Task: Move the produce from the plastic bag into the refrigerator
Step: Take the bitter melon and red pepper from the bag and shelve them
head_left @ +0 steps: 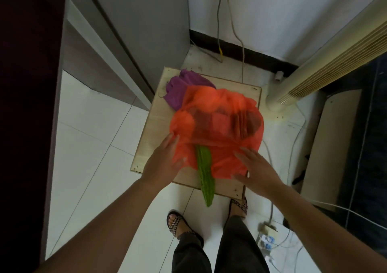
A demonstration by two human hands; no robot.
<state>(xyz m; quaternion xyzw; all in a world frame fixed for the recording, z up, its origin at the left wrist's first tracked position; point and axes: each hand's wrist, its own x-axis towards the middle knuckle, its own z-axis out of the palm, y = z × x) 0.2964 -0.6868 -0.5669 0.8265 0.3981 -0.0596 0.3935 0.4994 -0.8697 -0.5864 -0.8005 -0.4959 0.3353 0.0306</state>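
Observation:
An orange plastic bag full of produce lies on a small wooden table. A green bitter gourd sticks out of the bag's near opening and overhangs the table's front edge. My left hand touches the bag's left near side, fingers apart. My right hand rests flat on the bag's right near corner, fingers spread. Behind the orange bag lies a purple bag. The grey refrigerator stands to the left, its door shut.
A standing air conditioner is at the right. Cables and a power strip lie on the white tiled floor. My sandalled feet stand just before the table. A dark cabinet fills the far left.

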